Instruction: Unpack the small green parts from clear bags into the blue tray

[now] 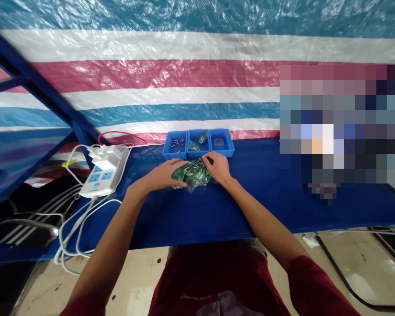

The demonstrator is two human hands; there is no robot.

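Note:
A heap of small green and clear plastic packets mixed with thin metal pins (pixel 196 172) lies on the blue table. My left hand (pixel 164 174) curves around the heap's left side, thumb and fingers apart. At the heap's upper right edge is my right hand (pixel 218 167), its thumb and fingertips pinched together; what they hold is too small to make out. Just behind the heap stand three blue bins side by side. Loose metal pins lie in the left bin (pixel 165 150), greenish packets in the middle bin (pixel 199 154), and a small flat piece in the right bin (pixel 231 146).
A white power strip (pixel 97 186) with plugged-in adapters (pixel 107 158) and tangled white cables (pixel 80 224) occupies the table's left end. A striped plastic sheet (pixel 171 79) hangs behind the table (pixel 191 219). Blue frame bars (pixel 52 92) rise at left. The right side is blurred out.

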